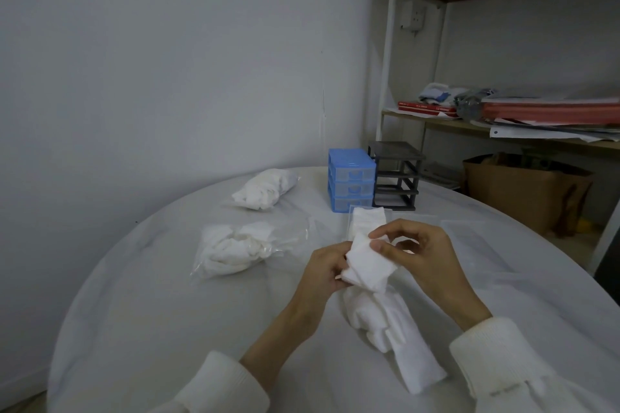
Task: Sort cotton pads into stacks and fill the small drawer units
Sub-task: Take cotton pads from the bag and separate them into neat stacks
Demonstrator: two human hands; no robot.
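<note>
Both hands meet over the table's middle on a small stack of cotton pads (368, 266). The left hand (327, 270) holds the stack's near left corner with curled fingers, and the right hand (421, 253) pinches its upper edge between thumb and forefinger. The pads are white, soft and roughly square, slightly fanned so that several edges show; how many are in the stack cannot be told.

Just below the hands a loose heap of pads (389, 329) lies on the white table (167, 312), trailing toward the near edge. Just beyond the hands a clear drawer (367, 220) sits on the table with more white pads in it.

Two clear plastic bags of pads lie to the left: a nearer bag (235, 248) and a farther bag (265, 189). At the far side stand two small drawer units, touching: a blue drawer unit (351, 179) with three clear drawers in place, and to its right a dark grey frame (396, 174) whose slots are open.
</note>
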